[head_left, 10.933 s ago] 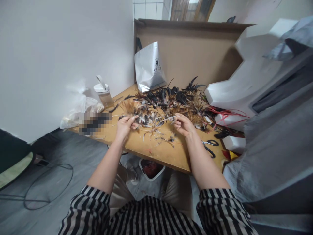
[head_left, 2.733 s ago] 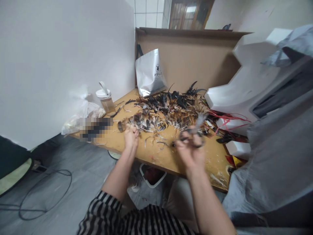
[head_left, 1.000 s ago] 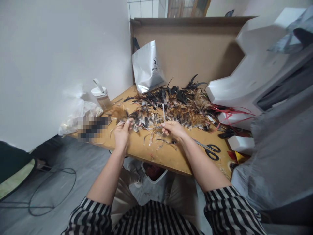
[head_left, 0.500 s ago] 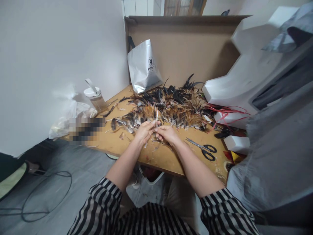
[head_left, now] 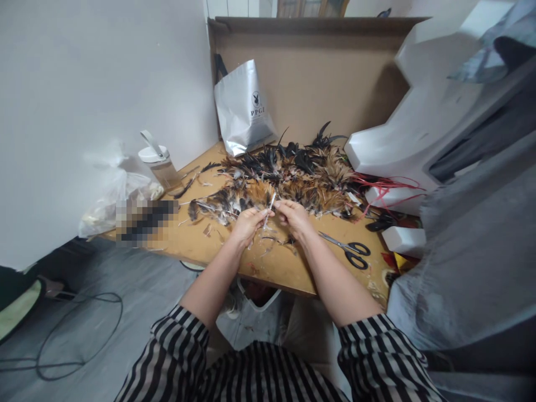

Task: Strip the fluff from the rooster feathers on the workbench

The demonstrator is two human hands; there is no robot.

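My left hand (head_left: 250,224) pinches a thin white strip (head_left: 270,207) between thumb and fingertips. The strip slants up to the right above the table. Close beside its upper part, my right hand (head_left: 293,216) has its thumb and fingers pressed together; whatever they hold is too small to make out. Just beyond both hands lie brown and orange feathers (head_left: 330,195) in bunches, with a row of black feathers (head_left: 251,164) behind them. A pair of scissors (head_left: 347,248) with black handles rests to the right of my right forearm, its blades partly spread.
A silver bag (head_left: 243,111) leans against the cardboard panel (head_left: 318,72) at the back. On the left stand a lidded cup (head_left: 161,167) and a clear plastic bag (head_left: 98,215). Red strings (head_left: 387,187) and white foam blocks (head_left: 404,240) lie right. Below the table edge sits a white bin (head_left: 263,306).
My right hand has moved slightly up and to the right, away from my left hand. The white strip now tilts to the right in my left fingers. The whole view has shifted a little.
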